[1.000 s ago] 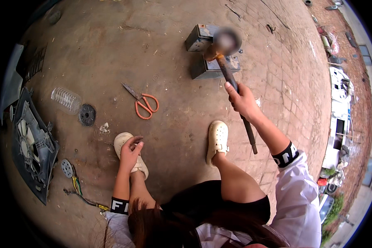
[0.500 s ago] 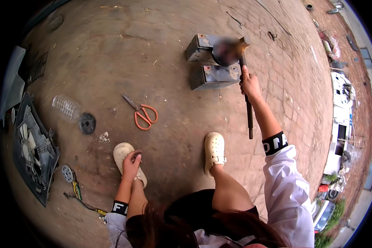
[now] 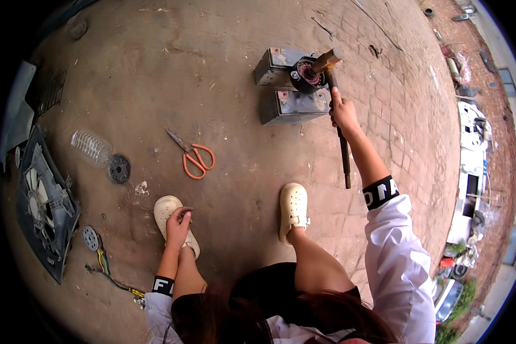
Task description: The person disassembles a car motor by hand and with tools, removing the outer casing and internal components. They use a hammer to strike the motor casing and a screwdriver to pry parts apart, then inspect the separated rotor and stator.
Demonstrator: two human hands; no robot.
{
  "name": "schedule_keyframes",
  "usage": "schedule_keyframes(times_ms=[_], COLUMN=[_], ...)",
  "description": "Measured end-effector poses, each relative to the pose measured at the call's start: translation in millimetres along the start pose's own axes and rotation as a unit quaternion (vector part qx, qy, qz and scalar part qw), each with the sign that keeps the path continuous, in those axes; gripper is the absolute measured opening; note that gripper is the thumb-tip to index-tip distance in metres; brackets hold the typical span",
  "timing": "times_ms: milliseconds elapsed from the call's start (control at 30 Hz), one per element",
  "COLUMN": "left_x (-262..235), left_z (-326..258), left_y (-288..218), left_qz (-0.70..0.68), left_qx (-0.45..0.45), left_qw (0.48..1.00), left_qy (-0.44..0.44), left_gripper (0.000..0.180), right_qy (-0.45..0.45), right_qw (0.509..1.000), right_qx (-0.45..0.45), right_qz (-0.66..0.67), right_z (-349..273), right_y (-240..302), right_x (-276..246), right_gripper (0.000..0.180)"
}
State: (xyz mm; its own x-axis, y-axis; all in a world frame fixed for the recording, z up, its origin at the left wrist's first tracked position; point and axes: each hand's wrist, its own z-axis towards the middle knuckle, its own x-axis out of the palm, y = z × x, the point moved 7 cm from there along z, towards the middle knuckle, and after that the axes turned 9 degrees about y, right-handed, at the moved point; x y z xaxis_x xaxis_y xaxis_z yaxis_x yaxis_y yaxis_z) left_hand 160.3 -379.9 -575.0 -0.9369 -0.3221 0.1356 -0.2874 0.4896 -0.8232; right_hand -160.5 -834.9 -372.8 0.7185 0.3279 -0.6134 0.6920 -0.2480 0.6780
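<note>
While right hand (image 3: 344, 113) fingers grip hammer (image 3: 336, 109) over motor (image 3: 307, 75): left hand (image 3: 178, 225) loosely curled on shoe (image 3: 172, 218), scissors (image 3: 192, 156) near.

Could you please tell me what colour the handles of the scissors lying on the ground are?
Orange; the scissors show best in the head view, left of the right hand.

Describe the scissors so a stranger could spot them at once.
Start at the two grey metal boxes at the top of the paved ground. Lower left of them, on bare ground, lie the scissors. Their orange loop handles set them apart from the clear plastic bottle and dark disc further left.
</note>
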Motion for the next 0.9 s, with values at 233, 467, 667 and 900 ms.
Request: schedule_keyframes(times_ms=[233, 467, 667, 900], left_x=[0.1, 2.7, -2.1, 3.3], left_z=[-12.1, -8.7, -20.5, -9.3], left_y=[-2.3, -2.8, 2.0, -0.6], left_qz=[-0.032, -0.034, -0.025, -0.041], left_qx=[-0.012, -0.005, -0.004, -0.006], left_qw=[0.999, 0.999, 1.000, 0.999], left_qy=[-0.005, 0.002, -0.012, -0.005], left_gripper=[0.017, 0.018, 0.018, 0.018], right_qy=[-0.027, -0.040, -0.001, -0.043], right_qw=[0.959, 0.993, 0.977, 0.985], right_qx=[-0.176, -0.087, -0.075, -0.119], right_qz=[0.221, 0.071, 0.198, 0.118], right_z=[-39.8, -18.5, -24.3, -31.6], right_y=[78.9, 7.1, 26.1, 23.6], right_x=[-48.3, -11.5, -4.7, -18.6], right_gripper=[0.051, 0.053, 0.051, 0.052])
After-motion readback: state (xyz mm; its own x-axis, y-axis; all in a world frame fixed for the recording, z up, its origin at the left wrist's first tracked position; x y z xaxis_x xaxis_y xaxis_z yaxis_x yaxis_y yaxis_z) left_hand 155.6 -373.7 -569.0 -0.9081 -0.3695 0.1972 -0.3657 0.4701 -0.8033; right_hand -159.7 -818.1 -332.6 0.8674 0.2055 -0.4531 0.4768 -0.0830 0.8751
